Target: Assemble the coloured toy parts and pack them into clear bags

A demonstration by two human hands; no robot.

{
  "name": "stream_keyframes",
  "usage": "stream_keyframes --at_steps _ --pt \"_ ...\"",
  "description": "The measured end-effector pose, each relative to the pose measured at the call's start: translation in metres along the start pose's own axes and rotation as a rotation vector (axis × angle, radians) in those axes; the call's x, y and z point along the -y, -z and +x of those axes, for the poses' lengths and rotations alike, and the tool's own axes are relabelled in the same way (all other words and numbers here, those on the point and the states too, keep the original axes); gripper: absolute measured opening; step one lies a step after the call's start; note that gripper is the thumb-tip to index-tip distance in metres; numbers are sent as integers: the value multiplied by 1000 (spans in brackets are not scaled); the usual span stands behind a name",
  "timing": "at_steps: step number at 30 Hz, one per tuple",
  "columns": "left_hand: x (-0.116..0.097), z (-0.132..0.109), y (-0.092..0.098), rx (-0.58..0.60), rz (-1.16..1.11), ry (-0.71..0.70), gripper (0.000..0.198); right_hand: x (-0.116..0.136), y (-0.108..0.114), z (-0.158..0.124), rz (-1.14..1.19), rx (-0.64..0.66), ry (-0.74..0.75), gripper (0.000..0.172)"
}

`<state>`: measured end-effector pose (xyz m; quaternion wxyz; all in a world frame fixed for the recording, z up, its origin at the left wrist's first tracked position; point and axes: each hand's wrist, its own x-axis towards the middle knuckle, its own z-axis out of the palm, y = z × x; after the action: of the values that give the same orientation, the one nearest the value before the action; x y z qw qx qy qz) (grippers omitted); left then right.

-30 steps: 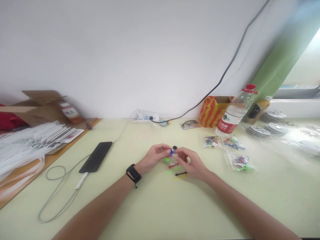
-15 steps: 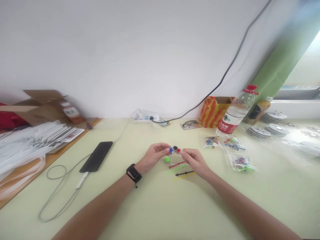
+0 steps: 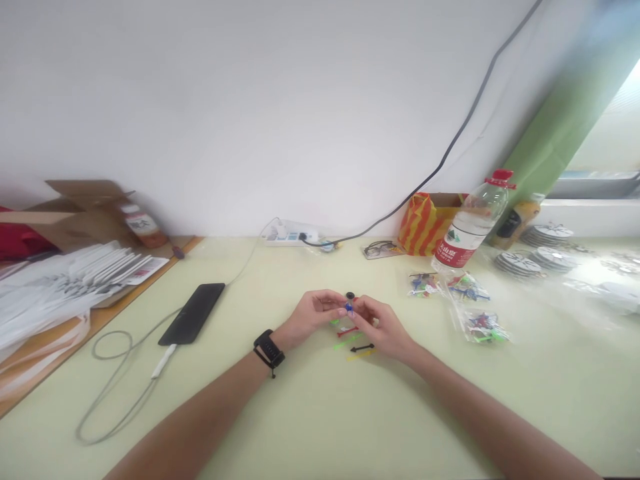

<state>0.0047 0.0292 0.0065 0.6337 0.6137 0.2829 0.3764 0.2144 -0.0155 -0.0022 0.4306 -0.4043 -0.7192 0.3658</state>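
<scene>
A small blue plastic piece (image 3: 349,307) is pinched between the fingertips of my left hand (image 3: 316,312), which wears a black watch. My right hand (image 3: 383,325) meets it from the other side, thumb and finger closed on the same piece. Just beyond the fingertips is a small black round piece (image 3: 350,295). A bit of red shows beside my right fingers, and a green round piece is mostly hidden below my left fingers. Nearer me lie a red arrow (image 3: 347,332), a green arrow (image 3: 347,343), a black double-headed arrow (image 3: 362,348) and a yellow arrow (image 3: 360,356), partly covered by my right hand.
Clear bags of coloured parts (image 3: 485,327) lie to the right, by a large water bottle (image 3: 460,233) and stacks of discs (image 3: 518,265). On the left are a phone (image 3: 193,313) with its cable and a pile of white packets (image 3: 100,270). A power strip (image 3: 291,235) sits against the wall.
My left hand has shifted slightly right and down with the blue piece. My right fingers have moved left from beside the red piece and closed on the blue one.
</scene>
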Motion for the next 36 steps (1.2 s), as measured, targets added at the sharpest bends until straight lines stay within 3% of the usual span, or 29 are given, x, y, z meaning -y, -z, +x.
stream_keyframes --at_steps 5,9,13,17,22,25,29,33,36 --pt "2 0 -2 0 47 -15 31 -1 3 -4 -191 -45 39 18" --pt "0 0 -4 9 89 -33 35 0 8 -3 -310 -21 164 13" --pt "-8 -3 -2 39 371 -171 41 -2 25 4 -457 -145 217 12" --pt "-9 -2 11 22 691 -277 24 -12 52 8 -776 -258 89 17" --pt "-1 3 26 -65 813 -215 12 -27 73 7 -1040 -41 -192 26" --pt "2 4 29 -59 821 -221 16 -29 75 8 -1000 -108 -159 21" --pt "8 6 31 -56 866 -251 16 -25 70 12 -769 -227 89 30" --pt "9 7 30 -169 943 -306 11 -25 61 13 -682 -228 186 35" --pt "3 2 21 -119 974 -356 12 -28 57 11 -720 -177 176 32"
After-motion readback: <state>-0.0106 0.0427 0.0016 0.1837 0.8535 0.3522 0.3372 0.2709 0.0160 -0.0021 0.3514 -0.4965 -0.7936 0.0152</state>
